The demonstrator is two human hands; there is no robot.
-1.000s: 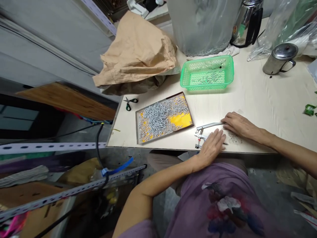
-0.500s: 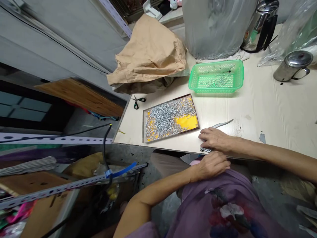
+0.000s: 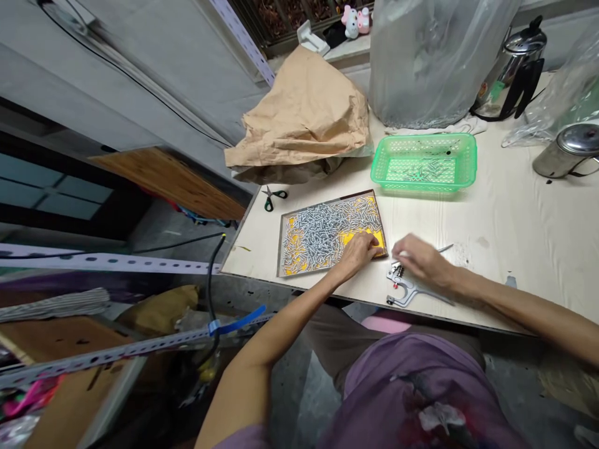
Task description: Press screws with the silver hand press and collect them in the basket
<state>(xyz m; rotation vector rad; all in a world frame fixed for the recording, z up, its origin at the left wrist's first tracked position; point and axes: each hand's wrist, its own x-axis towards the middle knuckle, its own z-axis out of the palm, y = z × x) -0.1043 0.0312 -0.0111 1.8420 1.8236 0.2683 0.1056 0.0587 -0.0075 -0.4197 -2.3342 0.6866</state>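
A shallow tray (image 3: 279, 249) holds a thick layer of small silvery metal pins (image 3: 321, 231), with its yellow bottom showing at the front right. My left hand (image 3: 359, 254) is over that bare yellow corner, fingers bent and close together; anything between them is too small to make out. To the right, my right hand (image 3: 423, 259) is blurred by motion above a grey metal plier-like tool (image 3: 407, 293) with a spring and a red dot. That tool lies near the table's front edge, its handles partly hidden under the hand and forearm.
A green plastic basket (image 3: 423, 185) with some pins inside stands behind the tray. Small scissors (image 3: 271, 198) lie to the tray's left. Farther back are a brown paper bag (image 3: 309, 118), a big clear plastic bag (image 3: 421, 68), a kettle (image 3: 508, 75) and a metal mug (image 3: 564, 153).
My left hand has moved from my lap up to the tray's front right corner. My right hand has lifted off the plier-like tool, which now shows more fully. The view has shifted slightly.
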